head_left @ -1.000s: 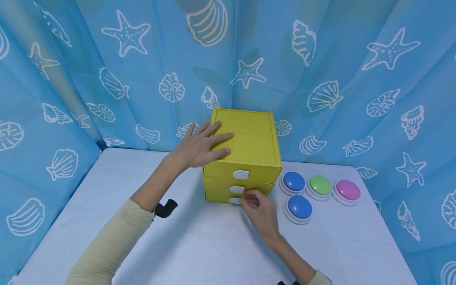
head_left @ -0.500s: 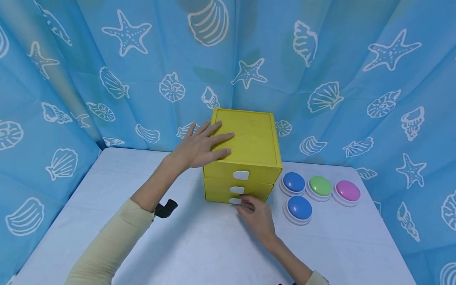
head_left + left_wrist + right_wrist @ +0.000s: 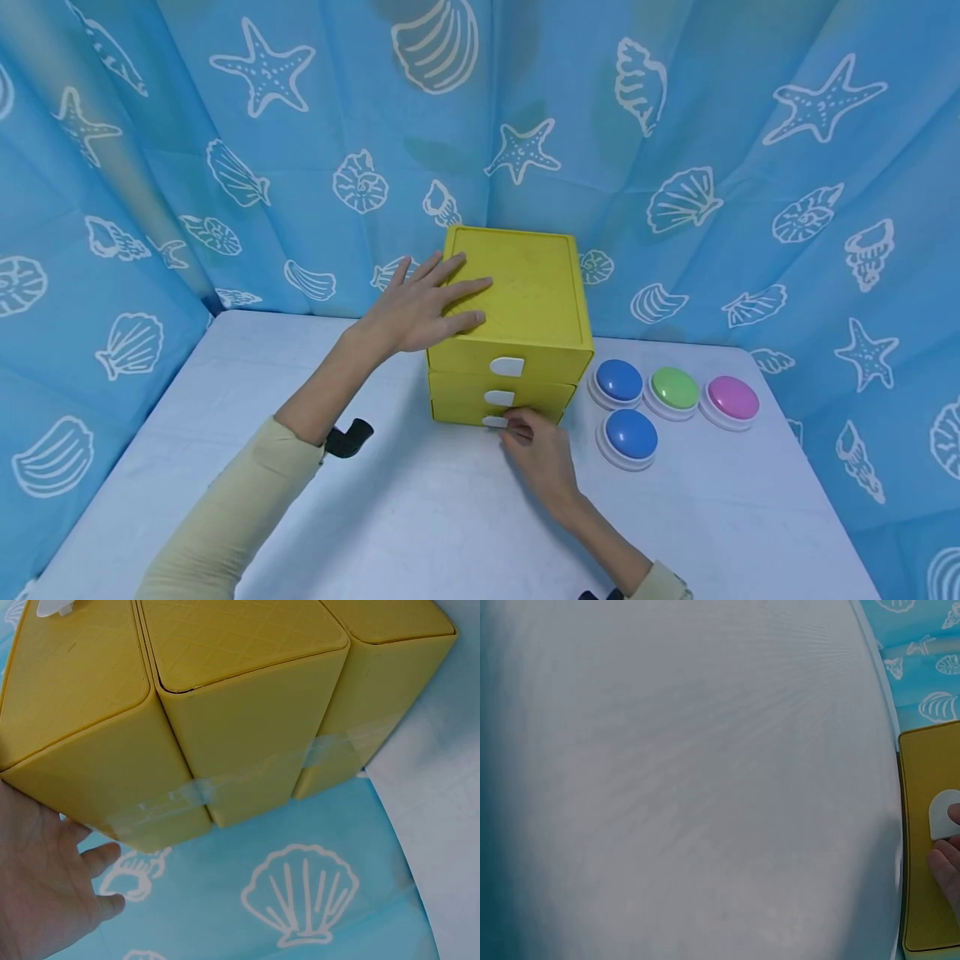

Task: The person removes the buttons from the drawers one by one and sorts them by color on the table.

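Note:
A yellow cabinet (image 3: 532, 292) of three stacked drawers stands at the back of the table, each drawer front bearing a white tab handle. Spread wide, my left hand (image 3: 416, 312) rests on the left part of its top. In the left wrist view that hand (image 3: 45, 877) lies along the cabinet's edge, beside the drawers' smooth side (image 3: 255, 727). Low at the front, my right hand (image 3: 542, 458) pinches the bottom drawer's white handle (image 3: 492, 422) with curled fingers. The right wrist view catches only the fingertips (image 3: 946, 874) at that handle (image 3: 939, 817). All drawers look closed.
Right of the cabinet sit two blue push buttons (image 3: 631, 435), a green one (image 3: 675, 389) and a pink one (image 3: 733, 398), all on white bases. A blue curtain (image 3: 570, 100) with shell prints hangs behind the white-covered table (image 3: 420, 525).
My right hand has shifted slightly left, from the right end of the bottom handle to a pinch on it. The left hand and the cabinet have stayed in place.

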`<state>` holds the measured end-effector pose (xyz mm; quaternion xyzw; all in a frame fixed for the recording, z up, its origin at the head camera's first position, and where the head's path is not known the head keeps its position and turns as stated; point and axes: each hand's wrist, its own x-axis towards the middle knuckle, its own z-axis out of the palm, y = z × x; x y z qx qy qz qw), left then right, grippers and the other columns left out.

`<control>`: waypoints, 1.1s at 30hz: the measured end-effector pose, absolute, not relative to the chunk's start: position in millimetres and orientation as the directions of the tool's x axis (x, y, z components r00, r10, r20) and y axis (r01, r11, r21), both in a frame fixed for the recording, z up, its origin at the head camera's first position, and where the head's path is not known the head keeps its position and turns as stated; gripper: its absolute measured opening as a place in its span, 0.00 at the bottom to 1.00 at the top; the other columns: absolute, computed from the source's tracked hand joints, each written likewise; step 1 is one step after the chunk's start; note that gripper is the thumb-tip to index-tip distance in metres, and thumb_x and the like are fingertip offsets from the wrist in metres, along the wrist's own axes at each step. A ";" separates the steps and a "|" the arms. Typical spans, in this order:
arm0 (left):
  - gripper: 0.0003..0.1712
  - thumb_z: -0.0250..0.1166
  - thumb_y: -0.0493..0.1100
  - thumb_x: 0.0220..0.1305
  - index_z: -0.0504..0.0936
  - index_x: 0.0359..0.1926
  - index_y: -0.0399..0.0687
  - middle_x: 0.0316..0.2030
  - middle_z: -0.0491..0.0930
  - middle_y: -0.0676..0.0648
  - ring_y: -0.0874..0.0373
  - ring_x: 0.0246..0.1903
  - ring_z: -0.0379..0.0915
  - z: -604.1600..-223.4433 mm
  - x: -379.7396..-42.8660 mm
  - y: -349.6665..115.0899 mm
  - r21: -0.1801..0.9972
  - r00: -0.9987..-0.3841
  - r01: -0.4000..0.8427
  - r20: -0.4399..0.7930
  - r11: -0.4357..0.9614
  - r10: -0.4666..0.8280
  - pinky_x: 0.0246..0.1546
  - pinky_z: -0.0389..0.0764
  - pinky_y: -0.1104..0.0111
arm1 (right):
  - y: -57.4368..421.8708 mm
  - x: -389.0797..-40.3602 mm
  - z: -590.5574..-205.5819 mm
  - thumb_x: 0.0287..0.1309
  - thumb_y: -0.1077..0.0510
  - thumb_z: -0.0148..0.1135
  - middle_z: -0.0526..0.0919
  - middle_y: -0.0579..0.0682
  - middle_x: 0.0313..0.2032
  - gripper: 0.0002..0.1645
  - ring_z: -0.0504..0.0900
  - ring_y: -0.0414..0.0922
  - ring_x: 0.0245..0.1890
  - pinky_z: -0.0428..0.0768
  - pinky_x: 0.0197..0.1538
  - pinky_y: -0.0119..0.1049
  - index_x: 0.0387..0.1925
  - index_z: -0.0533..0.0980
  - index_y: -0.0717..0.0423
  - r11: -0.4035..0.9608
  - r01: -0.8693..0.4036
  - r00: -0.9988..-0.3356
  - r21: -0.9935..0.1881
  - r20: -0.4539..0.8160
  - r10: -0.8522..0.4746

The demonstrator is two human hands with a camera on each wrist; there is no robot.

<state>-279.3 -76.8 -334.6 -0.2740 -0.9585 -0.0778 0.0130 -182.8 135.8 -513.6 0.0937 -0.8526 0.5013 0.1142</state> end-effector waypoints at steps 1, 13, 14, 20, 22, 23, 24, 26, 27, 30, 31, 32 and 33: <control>0.36 0.30 0.75 0.61 0.52 0.68 0.76 0.71 0.40 0.51 0.49 0.69 0.31 -334.7 -279.3 -76.8 0.144 -0.850 0.527 0.068 0.838 0.523 0.62 0.32 0.47 | 135.9 -182.8 -513.5 0.48 0.64 0.68 0.83 0.47 0.32 0.09 0.82 0.37 0.34 0.78 0.38 0.27 0.35 0.81 0.55 0.481 -0.273 -0.957 -0.833 0.287 -0.045; 0.37 0.29 0.76 0.60 0.52 0.68 0.77 0.71 0.40 0.51 0.49 0.69 0.31 -336.1 -281.4 -76.1 0.140 -0.848 0.530 0.066 0.837 0.526 0.62 0.32 0.47 | 136.5 -186.0 -513.4 0.48 0.64 0.68 0.82 0.44 0.29 0.06 0.81 0.33 0.31 0.78 0.35 0.26 0.31 0.81 0.56 0.504 -0.275 -0.955 -0.819 0.295 -0.042; 0.37 0.29 0.76 0.60 0.52 0.68 0.77 0.71 0.40 0.51 0.49 0.69 0.31 -336.1 -281.1 -76.0 0.140 -0.848 0.530 0.067 0.836 0.526 0.62 0.32 0.47 | 136.4 -186.5 -513.2 0.48 0.64 0.68 0.82 0.43 0.29 0.06 0.81 0.33 0.31 0.78 0.35 0.26 0.31 0.81 0.56 0.509 -0.276 -0.954 -0.815 0.297 -0.042; 0.37 0.29 0.76 0.60 0.52 0.68 0.76 0.71 0.40 0.51 0.49 0.69 0.32 -336.0 -279.6 -76.0 0.141 -0.846 0.534 0.073 0.834 0.529 0.62 0.32 0.46 | 136.3 -185.5 -512.4 0.48 0.62 0.68 0.82 0.41 0.26 0.03 0.81 0.32 0.29 0.78 0.33 0.25 0.28 0.81 0.53 0.546 -0.285 -0.948 -0.788 0.314 -0.042; 0.37 0.29 0.76 0.60 0.52 0.68 0.76 0.71 0.40 0.50 0.49 0.69 0.31 -336.7 -279.7 -75.8 0.144 -0.843 0.537 0.071 0.831 0.533 0.62 0.32 0.46 | 136.5 -182.9 -512.3 0.49 0.61 0.68 0.82 0.40 0.26 0.02 0.80 0.31 0.28 0.78 0.33 0.25 0.28 0.81 0.53 0.560 -0.291 -0.946 -0.775 0.321 -0.047; 0.37 0.29 0.76 0.60 0.53 0.68 0.76 0.71 0.41 0.50 0.48 0.69 0.32 -336.9 -279.8 -75.6 0.143 -0.842 0.539 0.073 0.830 0.534 0.62 0.32 0.46 | 136.6 -181.2 -512.4 0.50 0.60 0.67 0.82 0.40 0.26 0.02 0.80 0.31 0.28 0.78 0.33 0.25 0.28 0.81 0.52 0.570 -0.297 -0.944 -0.766 0.325 -0.055; 0.37 0.30 0.76 0.60 0.53 0.68 0.76 0.71 0.41 0.50 0.48 0.69 0.32 -336.8 -279.8 -75.5 0.144 -0.842 0.539 0.076 0.830 0.534 0.62 0.32 0.45 | 136.5 -179.5 -512.4 0.50 0.59 0.67 0.82 0.40 0.26 0.02 0.80 0.31 0.28 0.77 0.33 0.25 0.28 0.81 0.52 0.580 -0.299 -0.943 -0.758 0.326 -0.060; 0.37 0.31 0.75 0.60 0.54 0.68 0.75 0.71 0.41 0.50 0.48 0.69 0.32 -336.7 -280.3 -75.6 0.143 -0.843 0.538 0.083 0.831 0.531 0.62 0.32 0.45 | 136.2 -175.9 -512.0 0.50 0.58 0.68 0.82 0.39 0.26 0.02 0.80 0.31 0.29 0.77 0.33 0.24 0.28 0.81 0.51 0.589 -0.301 -0.944 -0.750 0.324 -0.070; 0.37 0.31 0.75 0.60 0.54 0.68 0.75 0.71 0.42 0.50 0.48 0.69 0.33 -336.4 -280.4 -75.6 0.142 -0.844 0.537 0.088 0.832 0.530 0.62 0.33 0.45 | 135.9 -174.2 -511.7 0.50 0.58 0.68 0.82 0.39 0.27 0.02 0.80 0.31 0.29 0.77 0.33 0.24 0.29 0.81 0.50 0.592 -0.302 -0.943 -0.747 0.323 -0.074; 0.37 0.31 0.75 0.60 0.54 0.68 0.74 0.71 0.42 0.50 0.48 0.69 0.33 -335.6 -280.5 -76.0 0.142 -0.846 0.533 0.091 0.834 0.525 0.62 0.33 0.45 | 135.4 -170.3 -511.1 0.50 0.58 0.68 0.82 0.39 0.26 0.03 0.80 0.30 0.28 0.77 0.33 0.24 0.28 0.81 0.50 0.599 -0.300 -0.944 -0.743 0.320 -0.076; 0.37 0.31 0.75 0.60 0.54 0.68 0.75 0.71 0.42 0.50 0.48 0.69 0.32 -335.7 -280.6 -76.2 0.142 -0.846 0.533 0.088 0.834 0.526 0.62 0.32 0.45 | 135.4 -169.1 -510.9 0.49 0.59 0.68 0.83 0.40 0.27 0.03 0.80 0.30 0.29 0.77 0.33 0.24 0.29 0.81 0.50 0.599 -0.303 -0.943 -0.741 0.323 -0.079; 0.37 0.31 0.75 0.60 0.54 0.68 0.75 0.71 0.41 0.50 0.48 0.69 0.32 -335.8 -280.7 -76.3 0.143 -0.845 0.535 0.085 0.832 0.529 0.62 0.32 0.45 | 135.6 -168.0 -510.8 0.49 0.59 0.68 0.83 0.39 0.26 0.03 0.80 0.30 0.29 0.77 0.33 0.24 0.28 0.81 0.50 0.598 -0.302 -0.944 -0.743 0.321 -0.078; 0.37 0.30 0.75 0.60 0.53 0.68 0.75 0.71 0.41 0.50 0.48 0.69 0.32 -336.0 -280.8 -76.4 0.145 -0.844 0.536 0.081 0.832 0.530 0.62 0.32 0.46 | 135.7 -167.1 -511.2 0.49 0.59 0.68 0.82 0.39 0.26 0.03 0.80 0.30 0.28 0.77 0.33 0.24 0.28 0.81 0.50 0.599 -0.300 -0.944 -0.742 0.321 -0.076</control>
